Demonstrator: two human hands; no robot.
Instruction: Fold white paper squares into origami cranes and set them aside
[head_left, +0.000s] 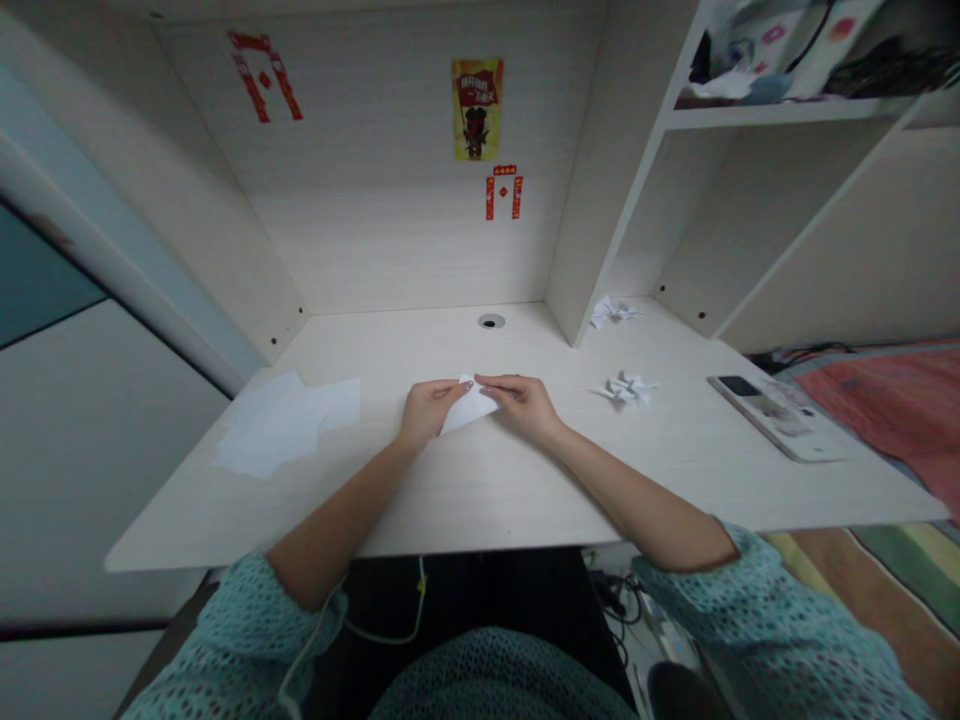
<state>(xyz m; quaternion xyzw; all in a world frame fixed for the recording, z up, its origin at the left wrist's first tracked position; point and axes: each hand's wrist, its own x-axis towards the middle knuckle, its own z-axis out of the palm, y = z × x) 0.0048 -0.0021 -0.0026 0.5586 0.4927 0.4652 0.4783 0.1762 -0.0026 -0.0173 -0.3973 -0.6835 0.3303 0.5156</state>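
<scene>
While flat sheets [262, 425] are lying unfolded, folded pieces [628, 389] looking done, my left hand [430, 408] and right hand [526, 402] are pinching part-folded paper [469, 408].

Free lane across the rear desktop [405, 345], upright partition [600, 200] at right

Head view, close above desk [480, 500], facing forward and down toward back panel [375, 220]

Paper sheets [274, 430] lie on the desk [480, 505] at left, folded papers [627, 389] at right.
</scene>
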